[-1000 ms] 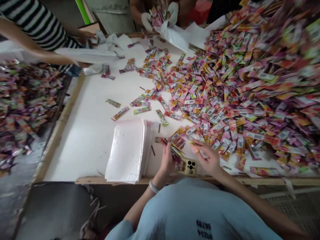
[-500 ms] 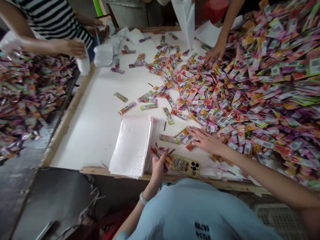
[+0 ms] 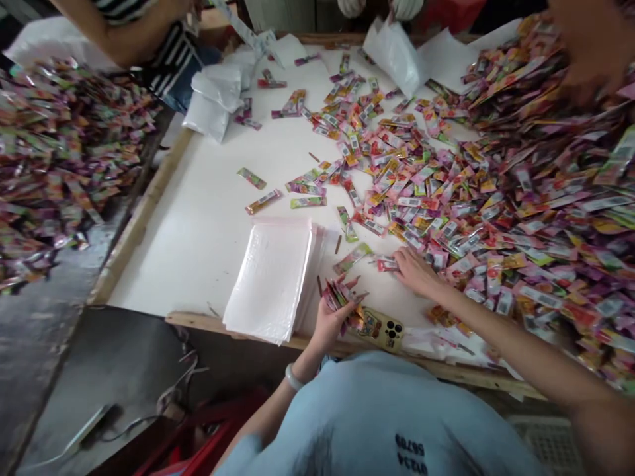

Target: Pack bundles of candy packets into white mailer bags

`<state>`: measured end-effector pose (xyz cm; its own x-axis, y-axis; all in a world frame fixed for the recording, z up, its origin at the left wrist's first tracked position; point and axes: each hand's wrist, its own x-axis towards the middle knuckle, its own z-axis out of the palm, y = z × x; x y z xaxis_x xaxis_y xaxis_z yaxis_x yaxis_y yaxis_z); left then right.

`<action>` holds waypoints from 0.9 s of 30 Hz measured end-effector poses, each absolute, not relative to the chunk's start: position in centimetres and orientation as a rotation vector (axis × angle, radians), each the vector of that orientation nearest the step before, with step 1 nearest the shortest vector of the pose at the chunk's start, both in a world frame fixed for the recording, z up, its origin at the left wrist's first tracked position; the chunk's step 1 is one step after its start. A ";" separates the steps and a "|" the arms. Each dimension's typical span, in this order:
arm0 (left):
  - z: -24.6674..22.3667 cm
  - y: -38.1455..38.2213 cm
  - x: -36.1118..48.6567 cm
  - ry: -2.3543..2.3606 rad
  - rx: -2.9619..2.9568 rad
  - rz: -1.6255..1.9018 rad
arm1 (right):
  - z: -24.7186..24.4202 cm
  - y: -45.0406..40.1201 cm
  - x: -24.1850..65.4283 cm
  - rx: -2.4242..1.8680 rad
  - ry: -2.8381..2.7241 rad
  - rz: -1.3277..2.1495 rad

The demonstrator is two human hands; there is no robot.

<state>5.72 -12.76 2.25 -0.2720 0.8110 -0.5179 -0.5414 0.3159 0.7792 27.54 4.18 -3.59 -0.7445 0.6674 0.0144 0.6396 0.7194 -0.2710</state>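
My left hand [image 3: 331, 318] is closed around a bunch of small colourful packets [image 3: 342, 295] near the table's front edge. Just right of it lies a phone in a yellow case [image 3: 381, 328], partly behind the held packets. My right hand [image 3: 414, 271] has its fingers together on a red and white packet [image 3: 387, 264] on the white table. A green and pink packet [image 3: 352, 258] rests between the hands. To the left is a stack of clear plastic bags [image 3: 272, 277].
A large heap of packets [image 3: 520, 218] covers the right side. Another heap [image 3: 64, 152] is at the far left. A wooden rim [image 3: 149, 211] edges the table [image 3: 173, 251]. People work at the far side, one with a white bag [image 3: 397, 56].
My left hand has risen slightly with its bunch. My right hand has drawn its fingers together on a packet. Across the table, one person's arm has moved right onto the heap.
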 end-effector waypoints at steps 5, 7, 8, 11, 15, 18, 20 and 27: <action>1.6 -14.8 6.4 1.201 0.242 1.245 | -4.0 4.3 26.9 -1.187 -2.048 0.831; 1.1 -16.3 7.0 1.085 0.203 1.162 | -4.3 3.4 26.0 -1.159 -1.859 0.924; 0.9 -16.9 7.3 1.045 0.187 1.133 | -4.6 2.9 25.6 -1.145 -1.838 0.938; 0.8 -17.8 7.6 1.064 0.114 1.133 | -4.7 2.1 24.3 -1.027 -2.044 0.889; 1.8 -16.5 6.4 1.200 0.069 1.224 | -2.7 3.3 21.9 -0.668 -2.792 0.599; 2.3 -15.3 5.8 1.202 0.111 1.264 | -0.6 4.8 19.2 -0.497 -3.090 0.346; 1.8 -15.1 5.8 1.183 0.108 1.292 | 0.5 5.8 17.0 -0.520 -3.058 0.343; -1.4 -15.2 6.6 1.280 -0.042 1.386 | 1.4 8.6 8.7 -1.607 -2.551 0.604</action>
<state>6.64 -15.20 -1.44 -0.3104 0.6782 -0.6661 -0.7176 0.2924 0.6321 8.73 8.61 1.37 -0.4518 0.8794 -0.1498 0.8533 0.3770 -0.3603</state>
